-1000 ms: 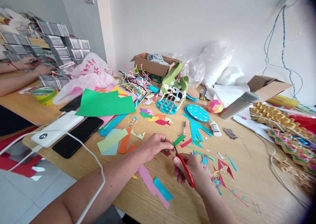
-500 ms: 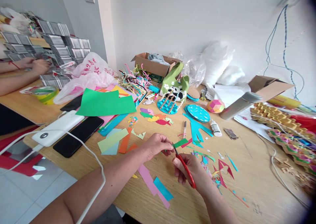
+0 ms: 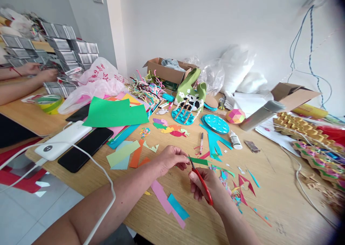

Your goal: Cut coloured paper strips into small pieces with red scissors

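Toward near edge of tabletop [image 3: 280, 205], right hand [image 3: 217, 189] clamped on red-handled scissors [image 3: 206, 191]; left hand [image 3: 171, 161] pinching green paper strip [image 3: 199, 161]; blue paper rectangle [image 3: 178, 206] closer to edge.

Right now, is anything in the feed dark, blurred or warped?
In the head view, soft light, with the left hand, right hand and red-handled scissors fairly sharp; at its right edge, dark corners and blurred brown scraps; the flask leans outward, possibly lens distortion.

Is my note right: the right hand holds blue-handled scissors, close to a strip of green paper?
Not quite: the scissors are red-handled, not blue-handled, as the head view shows. The right hand does hold them, close to a strip of green paper.
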`<move>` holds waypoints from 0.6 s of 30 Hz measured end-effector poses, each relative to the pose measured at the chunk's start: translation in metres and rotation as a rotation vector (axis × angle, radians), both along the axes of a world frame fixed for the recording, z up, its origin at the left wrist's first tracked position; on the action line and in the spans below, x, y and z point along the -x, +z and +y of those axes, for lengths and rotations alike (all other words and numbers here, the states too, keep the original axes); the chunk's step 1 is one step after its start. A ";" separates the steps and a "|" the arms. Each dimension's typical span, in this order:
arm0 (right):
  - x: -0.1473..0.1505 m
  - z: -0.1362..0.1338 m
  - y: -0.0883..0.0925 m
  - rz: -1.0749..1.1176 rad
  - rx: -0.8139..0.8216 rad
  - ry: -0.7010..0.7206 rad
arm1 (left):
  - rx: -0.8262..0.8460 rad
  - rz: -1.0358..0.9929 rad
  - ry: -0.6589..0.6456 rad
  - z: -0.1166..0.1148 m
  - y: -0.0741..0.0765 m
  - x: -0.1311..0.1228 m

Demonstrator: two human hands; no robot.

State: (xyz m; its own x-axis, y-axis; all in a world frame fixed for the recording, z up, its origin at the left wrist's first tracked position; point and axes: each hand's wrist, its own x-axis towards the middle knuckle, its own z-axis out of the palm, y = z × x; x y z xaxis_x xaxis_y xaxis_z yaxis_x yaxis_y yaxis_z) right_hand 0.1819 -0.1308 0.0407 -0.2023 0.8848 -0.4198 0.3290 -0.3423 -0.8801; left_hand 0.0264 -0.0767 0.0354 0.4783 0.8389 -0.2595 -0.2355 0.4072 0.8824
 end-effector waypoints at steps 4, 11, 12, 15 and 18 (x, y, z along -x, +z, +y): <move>-0.001 0.000 0.000 0.038 -0.007 0.017 | -0.008 0.007 -0.012 0.000 0.001 0.000; -0.003 0.000 -0.004 0.026 0.000 0.022 | -0.008 0.020 -0.019 0.000 0.001 0.000; -0.003 0.000 -0.005 0.018 0.010 0.014 | -0.008 0.018 -0.020 0.000 0.001 0.000; -0.003 0.001 -0.005 0.014 0.016 0.006 | 0.007 -0.001 -0.013 0.001 0.000 0.000; -0.002 0.001 -0.004 0.023 -0.007 0.002 | 0.022 -0.016 -0.013 0.000 0.000 0.001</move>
State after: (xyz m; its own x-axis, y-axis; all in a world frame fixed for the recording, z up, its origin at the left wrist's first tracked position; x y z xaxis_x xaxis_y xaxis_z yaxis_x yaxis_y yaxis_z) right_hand 0.1835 -0.1303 0.0363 -0.2131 0.8875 -0.4086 0.3096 -0.3353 -0.8898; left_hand 0.0258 -0.0764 0.0359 0.4937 0.8266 -0.2702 -0.2442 0.4299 0.8692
